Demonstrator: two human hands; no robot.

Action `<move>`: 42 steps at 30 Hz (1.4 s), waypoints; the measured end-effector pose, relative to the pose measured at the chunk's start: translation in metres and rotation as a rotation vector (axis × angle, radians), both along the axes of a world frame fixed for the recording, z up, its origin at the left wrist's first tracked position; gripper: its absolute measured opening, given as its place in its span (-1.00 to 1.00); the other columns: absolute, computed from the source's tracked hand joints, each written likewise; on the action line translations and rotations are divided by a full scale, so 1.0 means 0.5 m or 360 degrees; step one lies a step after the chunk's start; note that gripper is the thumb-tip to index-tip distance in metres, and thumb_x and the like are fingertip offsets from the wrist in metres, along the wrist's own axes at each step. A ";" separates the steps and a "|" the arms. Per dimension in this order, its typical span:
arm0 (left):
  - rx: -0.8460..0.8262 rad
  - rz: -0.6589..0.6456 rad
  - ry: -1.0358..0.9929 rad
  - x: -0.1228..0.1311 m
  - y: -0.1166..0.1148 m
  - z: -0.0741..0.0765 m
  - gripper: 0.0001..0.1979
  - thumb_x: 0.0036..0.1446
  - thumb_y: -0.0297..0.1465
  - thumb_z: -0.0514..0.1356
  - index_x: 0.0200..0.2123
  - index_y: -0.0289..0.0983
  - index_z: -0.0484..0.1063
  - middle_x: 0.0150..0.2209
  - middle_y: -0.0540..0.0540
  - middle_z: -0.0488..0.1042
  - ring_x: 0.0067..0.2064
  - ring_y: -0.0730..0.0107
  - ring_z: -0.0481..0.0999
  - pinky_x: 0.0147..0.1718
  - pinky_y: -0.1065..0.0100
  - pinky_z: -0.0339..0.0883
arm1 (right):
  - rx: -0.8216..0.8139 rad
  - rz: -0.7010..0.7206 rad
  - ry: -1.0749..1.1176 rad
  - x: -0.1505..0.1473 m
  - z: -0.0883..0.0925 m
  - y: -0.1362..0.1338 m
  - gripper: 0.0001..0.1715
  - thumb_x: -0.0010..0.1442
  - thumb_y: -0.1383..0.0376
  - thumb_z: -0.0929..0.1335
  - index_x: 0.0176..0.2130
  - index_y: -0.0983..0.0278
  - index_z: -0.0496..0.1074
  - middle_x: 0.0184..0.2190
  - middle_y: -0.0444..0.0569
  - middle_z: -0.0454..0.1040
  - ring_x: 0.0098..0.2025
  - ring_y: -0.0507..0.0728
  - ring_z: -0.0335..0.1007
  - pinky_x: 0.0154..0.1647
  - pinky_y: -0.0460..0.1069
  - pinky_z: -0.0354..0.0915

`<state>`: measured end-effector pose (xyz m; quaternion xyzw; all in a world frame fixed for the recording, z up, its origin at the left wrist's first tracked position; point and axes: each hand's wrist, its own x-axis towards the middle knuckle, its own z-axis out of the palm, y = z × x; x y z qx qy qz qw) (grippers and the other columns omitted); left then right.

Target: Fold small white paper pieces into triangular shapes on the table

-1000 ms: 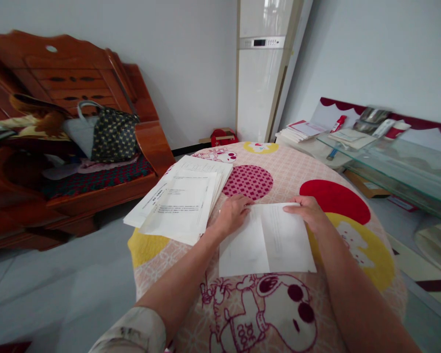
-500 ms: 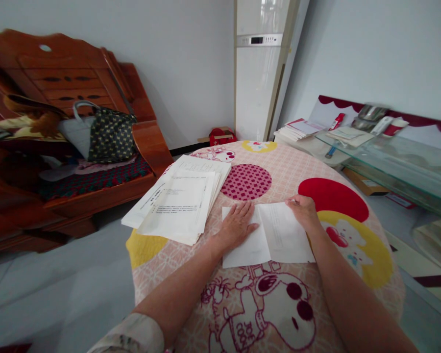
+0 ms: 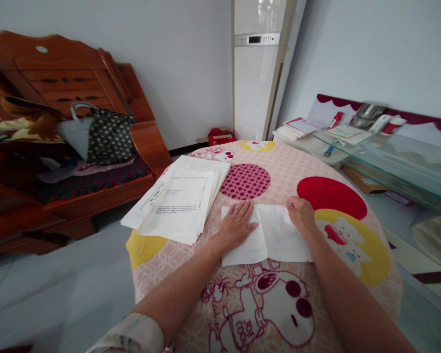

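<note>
A white sheet of paper (image 3: 275, 235) with a crease down its middle lies in front of me on the cloth-covered round table (image 3: 279, 166). My left hand (image 3: 238, 223) rests flat on the sheet's left half, fingers stretched out. At the sheet's upper right corner, my right hand (image 3: 300, 214) pinches the edge between thumb and curled fingers. Faint print shows on the right half. Left of my left hand lies a stack of printed papers (image 3: 180, 201), its sheets slightly fanned.
A glass-topped table (image 3: 397, 157) at the right bears a cup (image 3: 393, 125) and metal bowls (image 3: 368, 113). A wooden sofa (image 3: 139, 108) with a patterned bag (image 3: 110, 135) stands left. Behind the round table rises a tall white air conditioner (image 3: 255, 88).
The right hand's fingers have curled in more at the paper's upper right corner. My left hand stays flat in place. The whole view has shifted very slightly.
</note>
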<state>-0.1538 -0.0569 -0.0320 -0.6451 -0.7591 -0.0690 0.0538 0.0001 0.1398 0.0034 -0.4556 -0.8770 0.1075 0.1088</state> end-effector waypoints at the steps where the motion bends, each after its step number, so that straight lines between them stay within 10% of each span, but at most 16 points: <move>1: -0.0003 -0.0003 -0.0001 0.000 0.000 0.001 -0.36 0.46 -0.13 -0.18 0.42 -0.40 0.04 0.45 -0.29 0.04 0.46 0.11 0.04 0.41 0.02 -0.04 | 0.0005 -0.0003 -0.0016 0.001 0.001 -0.001 -0.73 0.31 0.26 0.30 -0.27 0.31 0.57 -0.33 0.08 0.54 -0.32 0.14 0.32 -0.41 -0.02 -0.04; 21: -0.0072 0.0110 -0.0130 0.009 -0.003 0.023 -0.39 0.43 -0.18 -0.06 0.40 -0.40 0.09 0.43 -0.33 0.07 0.46 0.06 0.03 0.40 0.00 -0.01 | -0.0115 -0.0050 0.0265 0.067 -0.004 -0.006 -0.62 0.20 0.13 0.31 -0.54 0.28 0.46 -0.56 -0.01 0.44 -0.43 0.15 0.31 -0.37 -0.01 0.12; 31: -0.0131 0.0215 -0.0158 0.034 -0.048 0.028 -0.35 0.43 -0.14 -0.07 0.42 -0.40 0.04 0.44 -0.33 0.03 0.46 0.00 0.02 0.40 -0.06 -0.04 | 0.0219 -0.0149 -0.0080 0.062 -0.010 -0.070 -0.62 0.40 0.24 0.21 -0.11 0.36 0.54 -0.26 0.18 0.58 -0.22 0.21 0.47 -0.28 0.00 0.15; 42: -0.0010 0.0167 -0.0128 0.025 -0.046 0.003 -0.37 0.42 -0.12 -0.10 0.42 -0.33 0.06 0.43 -0.32 0.08 0.45 0.01 0.06 0.37 -0.08 0.00 | 0.0262 -0.0149 -0.0169 0.079 -0.013 -0.064 -0.60 0.43 0.26 0.18 -0.06 0.39 0.53 -0.23 0.24 0.60 -0.19 0.26 0.51 -0.29 0.01 0.14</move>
